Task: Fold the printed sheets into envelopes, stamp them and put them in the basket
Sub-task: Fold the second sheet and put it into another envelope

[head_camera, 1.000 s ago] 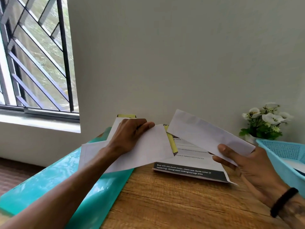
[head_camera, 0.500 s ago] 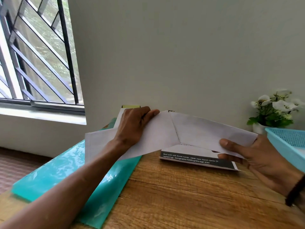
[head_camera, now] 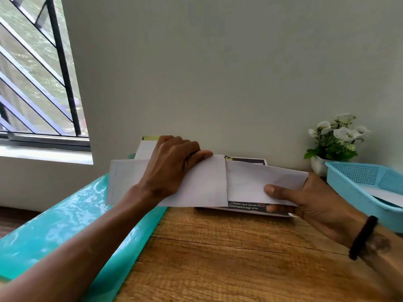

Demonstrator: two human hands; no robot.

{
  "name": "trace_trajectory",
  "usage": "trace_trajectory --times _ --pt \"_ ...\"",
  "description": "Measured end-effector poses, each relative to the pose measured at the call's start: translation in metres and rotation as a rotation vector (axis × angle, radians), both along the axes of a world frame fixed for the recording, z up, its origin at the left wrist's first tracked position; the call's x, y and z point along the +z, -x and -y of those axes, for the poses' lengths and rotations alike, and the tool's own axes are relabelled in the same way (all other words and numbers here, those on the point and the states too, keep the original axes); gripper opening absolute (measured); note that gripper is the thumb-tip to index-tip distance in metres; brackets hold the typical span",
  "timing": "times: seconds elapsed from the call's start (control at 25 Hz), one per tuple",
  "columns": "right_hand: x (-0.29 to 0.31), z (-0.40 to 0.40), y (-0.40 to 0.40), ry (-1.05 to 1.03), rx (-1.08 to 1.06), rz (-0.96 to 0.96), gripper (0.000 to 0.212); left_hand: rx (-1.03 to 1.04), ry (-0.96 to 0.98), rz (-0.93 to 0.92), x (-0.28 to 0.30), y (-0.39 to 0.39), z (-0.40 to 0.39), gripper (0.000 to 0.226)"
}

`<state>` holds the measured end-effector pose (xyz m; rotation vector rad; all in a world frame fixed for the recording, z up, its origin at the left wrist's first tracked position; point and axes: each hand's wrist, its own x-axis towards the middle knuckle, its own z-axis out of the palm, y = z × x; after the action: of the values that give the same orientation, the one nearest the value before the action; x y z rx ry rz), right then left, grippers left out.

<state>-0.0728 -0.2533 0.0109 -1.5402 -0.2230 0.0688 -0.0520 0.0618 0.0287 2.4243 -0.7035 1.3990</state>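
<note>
White envelope (head_camera: pixel 196 184) held lengthwise above the desk's far edge, plain side up, open end to the right. Folded white sheet (head_camera: pixel 257 182) meets that open end, approx. level w/ it; can't tell if it's partly inside. Printed sheets (head_camera: pixel 246 209) lie flat beneath, dark text band along near edge. Blue mesh basket (head_camera: pixel 357 182) at far right, w/ white paper inside.

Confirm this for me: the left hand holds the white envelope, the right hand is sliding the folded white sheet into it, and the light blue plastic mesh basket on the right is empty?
Not quite. The head view shows the light blue plastic mesh basket is not empty: white paper already lies inside. The rest stands: the left hand holds the white envelope and the right hand feeds the folded white sheet into it.
</note>
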Motion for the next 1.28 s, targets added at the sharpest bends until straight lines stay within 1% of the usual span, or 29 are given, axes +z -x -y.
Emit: trace_trajectory --times 0.16,0.24,0.28,0.4,0.44,0.52,0.72,0.8,0.88,0.96,1.08,1.16,1.28 --pt "-0.001 -0.008 0.006 -0.056 0.022 -0.033 0.054 -0.003 -0.037 -0.027 0.0 0.004 0.012 0.046" --pt "-0.002 -0.01 0.008 -0.085 0.017 -0.028 0.053 -0.015 -0.054 -0.074 0.003 0.013 0.016 0.045" --pt "-0.002 -0.01 0.009 -0.113 0.014 -0.024 0.049 -0.004 -0.081 -0.116 0.004 0.018 0.016 0.052" --pt "0.002 -0.011 0.01 -0.223 -0.013 -0.023 0.037 0.094 -0.257 -0.304 0.004 0.027 0.016 0.112" --pt "0.003 -0.012 0.01 -0.241 -0.028 -0.027 0.034 0.123 -0.302 -0.325 0.004 0.026 0.017 0.121" --pt "0.006 -0.01 0.01 -0.236 -0.044 -0.029 0.034 0.153 -0.317 -0.314 0.0 0.022 0.017 0.121" --pt "0.001 -0.007 0.009 -0.12 0.063 -0.002 0.052 0.143 -0.342 -0.241 -0.007 0.021 0.019 0.114" --pt "0.001 -0.008 0.008 -0.105 0.041 0.017 0.053 0.129 -0.354 -0.208 -0.008 0.02 0.021 0.113" --pt "0.003 -0.007 0.006 -0.139 -0.013 0.044 0.055 0.137 -0.335 -0.169 -0.008 0.018 0.02 0.113" --pt "0.005 -0.004 0.003 -0.188 -0.098 0.076 0.051 0.171 -0.287 -0.139 -0.007 0.017 0.016 0.115" --pt "0.005 0.001 0.002 -0.191 -0.192 0.114 0.032 0.198 -0.235 -0.123 -0.009 0.016 0.013 0.116" --pt "0.005 -0.002 0.004 -0.152 -0.192 0.129 0.026 0.2 -0.238 -0.116 -0.01 0.016 0.014 0.116" --pt "0.004 -0.009 0.008 -0.111 -0.167 0.154 0.025 0.192 -0.253 -0.085 -0.009 0.019 0.019 0.114"
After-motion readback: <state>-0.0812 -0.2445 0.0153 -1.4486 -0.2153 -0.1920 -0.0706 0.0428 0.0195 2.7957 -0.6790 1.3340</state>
